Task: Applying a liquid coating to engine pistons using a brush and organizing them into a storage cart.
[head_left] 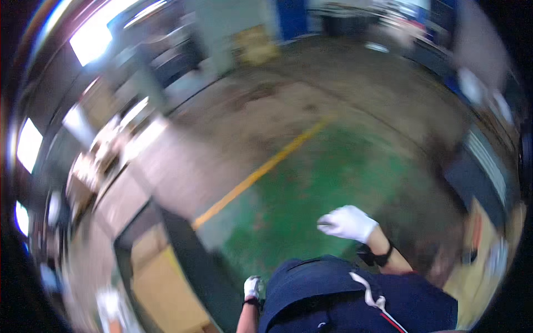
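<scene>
My right hand (348, 223) wears a white glove with grey at the fingertips and is held out in front of my body above the green floor. Its fingers are curled in, and I see nothing in them. A black band (383, 256) goes round that wrist. Low at my left side hangs my left hand (252, 287), also in a white glove, with a dark band at the wrist. Its fingers are small and blurred, so their pose is unclear. Nearest to it is a dark-walled bin (191, 250) with brown cardboard (166, 288) inside.
A yellow line (261, 172) crosses the floor beside the green painted area (333, 172). On the right stand a dark blue-grey box (477, 172) and cardboard (472, 277). Blurred stacked goods (100, 144) line the left, and a yellowish box (255, 47) stands far off.
</scene>
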`<state>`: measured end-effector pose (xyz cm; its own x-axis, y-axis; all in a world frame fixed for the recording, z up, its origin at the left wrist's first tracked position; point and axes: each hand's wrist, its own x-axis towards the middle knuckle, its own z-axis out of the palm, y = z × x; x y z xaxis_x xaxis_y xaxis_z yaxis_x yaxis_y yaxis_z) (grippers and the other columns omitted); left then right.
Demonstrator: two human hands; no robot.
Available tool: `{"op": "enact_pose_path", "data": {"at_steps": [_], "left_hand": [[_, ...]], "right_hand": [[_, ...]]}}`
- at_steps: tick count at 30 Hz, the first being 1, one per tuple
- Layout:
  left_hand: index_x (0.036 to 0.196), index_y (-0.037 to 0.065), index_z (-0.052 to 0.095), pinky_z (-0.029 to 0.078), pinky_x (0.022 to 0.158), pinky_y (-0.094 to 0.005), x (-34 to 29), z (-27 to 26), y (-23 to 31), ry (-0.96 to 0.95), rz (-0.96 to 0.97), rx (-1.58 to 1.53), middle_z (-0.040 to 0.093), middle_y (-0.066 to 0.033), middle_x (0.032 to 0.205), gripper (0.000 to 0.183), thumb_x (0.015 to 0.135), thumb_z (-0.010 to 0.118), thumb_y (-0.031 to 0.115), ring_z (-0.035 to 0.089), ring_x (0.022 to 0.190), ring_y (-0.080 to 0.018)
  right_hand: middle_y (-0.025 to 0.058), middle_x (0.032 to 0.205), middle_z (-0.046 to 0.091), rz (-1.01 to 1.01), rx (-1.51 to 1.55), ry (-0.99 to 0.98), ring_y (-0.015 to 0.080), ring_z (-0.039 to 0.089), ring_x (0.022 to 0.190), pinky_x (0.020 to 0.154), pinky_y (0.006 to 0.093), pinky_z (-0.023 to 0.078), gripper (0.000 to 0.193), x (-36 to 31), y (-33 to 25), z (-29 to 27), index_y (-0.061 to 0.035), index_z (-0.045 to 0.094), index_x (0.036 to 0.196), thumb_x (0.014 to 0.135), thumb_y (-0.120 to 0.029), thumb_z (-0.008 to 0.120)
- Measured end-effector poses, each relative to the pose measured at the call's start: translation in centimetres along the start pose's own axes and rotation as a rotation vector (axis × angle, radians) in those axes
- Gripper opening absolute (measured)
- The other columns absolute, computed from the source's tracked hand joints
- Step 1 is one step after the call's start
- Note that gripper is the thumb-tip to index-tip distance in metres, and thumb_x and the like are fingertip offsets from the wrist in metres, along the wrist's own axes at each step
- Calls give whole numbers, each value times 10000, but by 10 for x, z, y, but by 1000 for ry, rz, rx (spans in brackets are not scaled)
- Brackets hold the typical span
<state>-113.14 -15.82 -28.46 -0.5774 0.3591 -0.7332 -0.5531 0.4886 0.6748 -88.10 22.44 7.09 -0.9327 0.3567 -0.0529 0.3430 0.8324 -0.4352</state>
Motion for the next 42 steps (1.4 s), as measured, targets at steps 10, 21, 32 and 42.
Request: {"op": "enact_pose_path", "data": {"at_steps": [10,21,32,42], "left_hand": [[1021,69,718,521,598,-324,54,160,132,-445,310,803,707,-72,853,210,854,605,126,661,721,-200],[1016,92,717,538,815,-432,202,332,135,-990,880,1911,683,-165,1108,358,917,498,358,655,1003,-354],[988,102,725,517,846,-455,230,591,271,-1055,760,1770,713,-160,1017,308,861,585,345,660,977,-342],[1150,90,681,473,963,-368,2,957,294,-1376,883,1477,680,-127,1164,353,891,557,295,629,1096,-289]], "right_hand": [[153,933,714,604,122,83,332,689,831,778,428,550,418,-165,72,-50,-135,696,1116,962,-453,473],[131,884,715,893,161,253,331,689,805,763,429,554,381,-203,170,-64,-142,716,1033,949,-442,496],[124,767,702,1038,-28,395,315,688,740,707,418,560,317,-196,302,-174,-135,720,951,930,-399,544],[108,914,725,1283,257,358,318,693,833,772,410,560,382,-287,410,-179,-167,726,1028,913,-473,527]]}}
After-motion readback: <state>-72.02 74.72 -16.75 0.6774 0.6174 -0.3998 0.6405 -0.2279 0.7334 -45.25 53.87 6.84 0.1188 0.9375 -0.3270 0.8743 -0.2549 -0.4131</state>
